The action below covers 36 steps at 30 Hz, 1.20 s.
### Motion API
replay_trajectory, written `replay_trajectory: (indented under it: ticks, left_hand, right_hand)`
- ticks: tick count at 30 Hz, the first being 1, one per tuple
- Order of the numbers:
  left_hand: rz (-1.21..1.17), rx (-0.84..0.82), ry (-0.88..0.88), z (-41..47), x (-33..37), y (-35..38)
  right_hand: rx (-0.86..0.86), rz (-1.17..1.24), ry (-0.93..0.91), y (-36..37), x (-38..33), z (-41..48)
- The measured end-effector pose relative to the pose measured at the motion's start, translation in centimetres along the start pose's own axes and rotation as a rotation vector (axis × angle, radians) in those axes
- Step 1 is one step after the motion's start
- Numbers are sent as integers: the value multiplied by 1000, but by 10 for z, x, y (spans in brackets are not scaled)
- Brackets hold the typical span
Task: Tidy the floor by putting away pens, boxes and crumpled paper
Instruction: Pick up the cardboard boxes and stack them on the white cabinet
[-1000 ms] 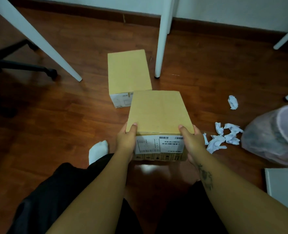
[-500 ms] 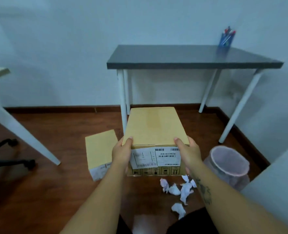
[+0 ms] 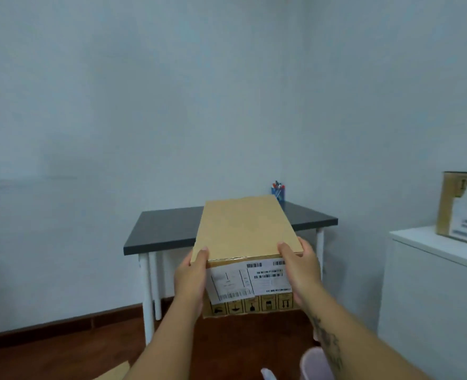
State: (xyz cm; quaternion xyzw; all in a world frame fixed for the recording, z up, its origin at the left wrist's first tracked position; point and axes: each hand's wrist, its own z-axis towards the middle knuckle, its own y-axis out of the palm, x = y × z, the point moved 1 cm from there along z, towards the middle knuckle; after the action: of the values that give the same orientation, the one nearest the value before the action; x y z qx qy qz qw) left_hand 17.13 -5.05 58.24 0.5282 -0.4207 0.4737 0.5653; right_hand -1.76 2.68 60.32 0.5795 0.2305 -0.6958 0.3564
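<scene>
Fingers point(image 3: 201, 256) of left hand point(image 3: 190, 281) and right hand point(image 3: 303, 272) curled round the near corners of the cardboard box point(image 3: 246, 229), held up in front of the bench point(image 3: 158, 231). Pens point(image 3: 277, 185) in a cup point(image 3: 279, 194) there, another box point(image 3: 462, 207) on the cabinet point(image 3: 432, 270): likely done. Left on the floor point(image 3: 62, 352): second box point(image 3: 114, 373) and a white scrap point(image 3: 268, 374), probably paper, both cropped. Fingers under the held box hidden.

You see a dark table point(image 3: 166, 231) with a pen cup point(image 3: 278, 192) at its far right corner. Right of the table, a white cabinet point(image 3: 429, 242) bears a box point(image 3: 457, 204). In front of the table, a bin point(image 3: 313, 363) stands on the floor point(image 3: 62, 352).
</scene>
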Motion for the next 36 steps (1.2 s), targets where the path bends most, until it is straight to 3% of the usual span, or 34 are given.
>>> replay_trajectory:
  ticks: [10, 24, 36]
  left_hand:
    - [-124, -261, 151, -19, 91, 81]
    - [-230, -614, 75, -123, 136, 199]
    - [-257, -685, 137, -164, 158, 211]
  right_hand:
    - [176, -9, -199, -65, -109, 4]
    - [541, -180, -346, -206, -202, -70]
    - [686, -150, -330, -231, -219, -123]
